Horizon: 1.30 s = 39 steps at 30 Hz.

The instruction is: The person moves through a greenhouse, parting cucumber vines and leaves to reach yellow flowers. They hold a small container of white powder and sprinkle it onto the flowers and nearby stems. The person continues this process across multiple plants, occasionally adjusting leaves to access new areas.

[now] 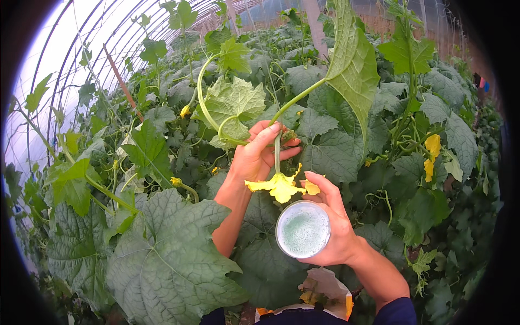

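My left hand (258, 152) pinches a green vine stem (298, 97) between thumb and fingers. From that spot a slim young gourd (277, 152) hangs down, with an open yellow flower (280, 187) at its lower end. In my right hand (339, 227) is a clear round cup (280, 239) of pale green liquid (303, 229) topped with foam, held just below the flower. The right thumb and fingertips are beside the flower around a yellow petal (312, 187); whether they pinch it I cannot tell. A large leaf (353, 77) rises on the vine at upper right.
Dense leaves (174, 256) surround both arms. Hanging strings and a post (316, 30) stand among the plants, under a hooped plastic greenhouse cover (53, 44). Other yellow flowers (432, 156) grow at right. A whitish bag (325, 284) with yellow petals is against my body.
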{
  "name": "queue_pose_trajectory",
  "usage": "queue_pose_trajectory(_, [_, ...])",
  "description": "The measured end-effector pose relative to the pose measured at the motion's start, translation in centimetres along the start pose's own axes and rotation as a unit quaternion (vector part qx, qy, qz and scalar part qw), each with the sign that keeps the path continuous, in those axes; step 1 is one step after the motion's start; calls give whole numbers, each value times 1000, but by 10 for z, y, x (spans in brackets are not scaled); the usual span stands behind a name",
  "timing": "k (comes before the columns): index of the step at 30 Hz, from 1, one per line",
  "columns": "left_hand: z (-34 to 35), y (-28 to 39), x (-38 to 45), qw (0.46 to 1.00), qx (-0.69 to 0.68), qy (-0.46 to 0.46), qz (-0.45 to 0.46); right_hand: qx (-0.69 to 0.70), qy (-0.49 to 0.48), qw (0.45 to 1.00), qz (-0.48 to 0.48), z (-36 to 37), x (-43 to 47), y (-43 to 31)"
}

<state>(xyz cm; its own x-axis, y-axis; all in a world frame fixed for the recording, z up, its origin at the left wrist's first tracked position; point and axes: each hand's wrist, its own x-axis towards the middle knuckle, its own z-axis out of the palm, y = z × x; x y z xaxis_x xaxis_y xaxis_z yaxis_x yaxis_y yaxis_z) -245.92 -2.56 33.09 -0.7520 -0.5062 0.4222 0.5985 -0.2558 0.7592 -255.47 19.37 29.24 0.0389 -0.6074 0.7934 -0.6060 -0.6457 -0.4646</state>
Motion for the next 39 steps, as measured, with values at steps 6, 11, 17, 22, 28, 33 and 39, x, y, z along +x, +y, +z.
queue_pose_trajectory(6, [3, 0, -1, 1000, -20, -16, 8, -39, 4, 996, 80, 3, -24, 15])
queue_pose_trajectory(11, [15, -4, -4, 1000, -18, -3, 15, -33, -34, 969, 242, 10, -29, 34])
queue_pose_trajectory(17, [24, -8, -10, 998, 35, 10, 49, 84, 12, 963, 256, 24, -9, 25])
queue_pose_trajectory(22, [18, -10, -13, 997, 58, -4, 51, 149, 25, 949, 276, 25, -1, 19])
queue_pose_trajectory(28, [25, -9, -20, 995, 84, -11, 61, 134, 33, 954, 267, 12, 6, 16])
queue_pose_trajectory(33, [25, -11, -20, 995, 82, 5, 58, 141, 38, 949, 279, 4, 13, 12])
queue_pose_trajectory(39, [19, -12, -19, 995, 79, -17, 55, 77, 31, 960, 266, 1, 21, 8])
